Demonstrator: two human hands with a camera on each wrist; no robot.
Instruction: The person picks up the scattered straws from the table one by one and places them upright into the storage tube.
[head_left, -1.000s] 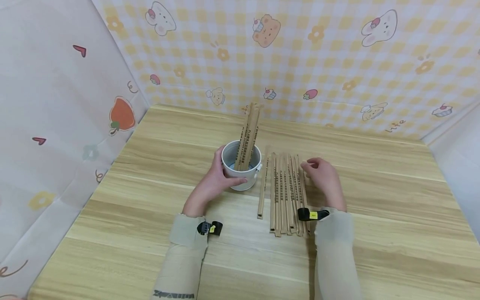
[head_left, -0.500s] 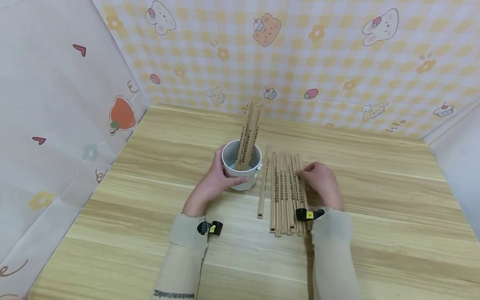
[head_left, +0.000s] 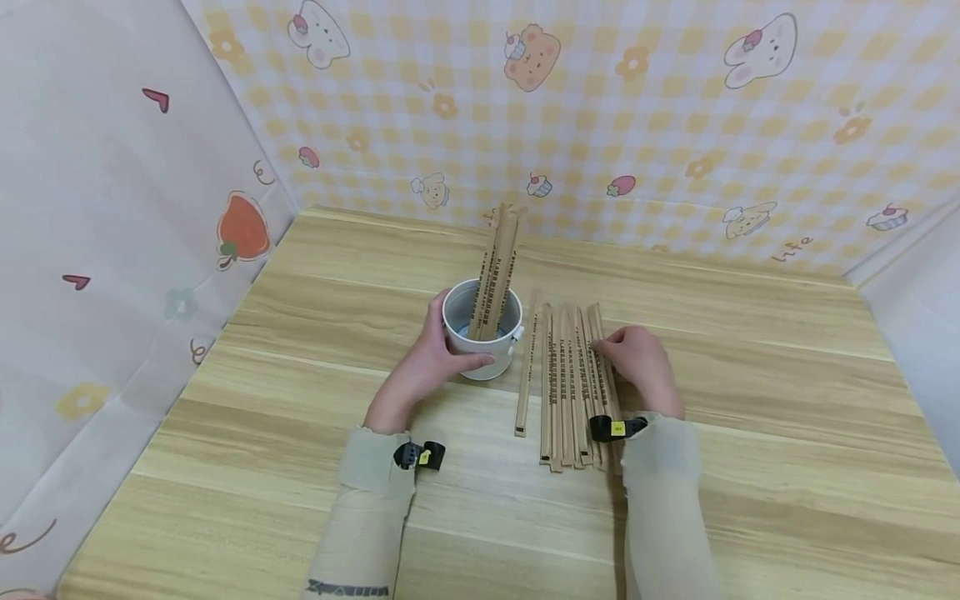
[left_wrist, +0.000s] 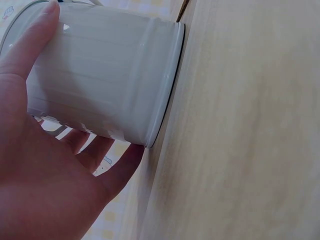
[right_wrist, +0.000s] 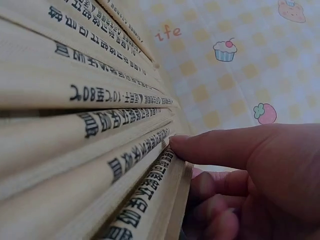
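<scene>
My left hand (head_left: 431,360) grips a small white metal bucket (head_left: 487,367) standing on the table, its thumb along the near side and its fingers round the far left. Several brown paper-wrapped straws (head_left: 498,275) lean upright inside. To the right, more wrapped straws (head_left: 561,400) with dark printing lie side by side on the table. At the right edge of that row my right hand (head_left: 641,360) pinches a wrapped straw (right_wrist: 145,197). In the right wrist view the thumb is on top and the fingers curl at its side; the exact contact below is hidden.
One wrapped straw (head_left: 525,392) lies slightly apart, between the bucket and the row. The wood-grain table (head_left: 787,417) reaches back to a yellow-checked cloth wall (head_left: 660,125). A white printed sheet (head_left: 135,208) hangs at the left.
My right hand has moved left from beside the row onto its rightmost straws and now pinches one. The left hand and the bucket have stayed in place.
</scene>
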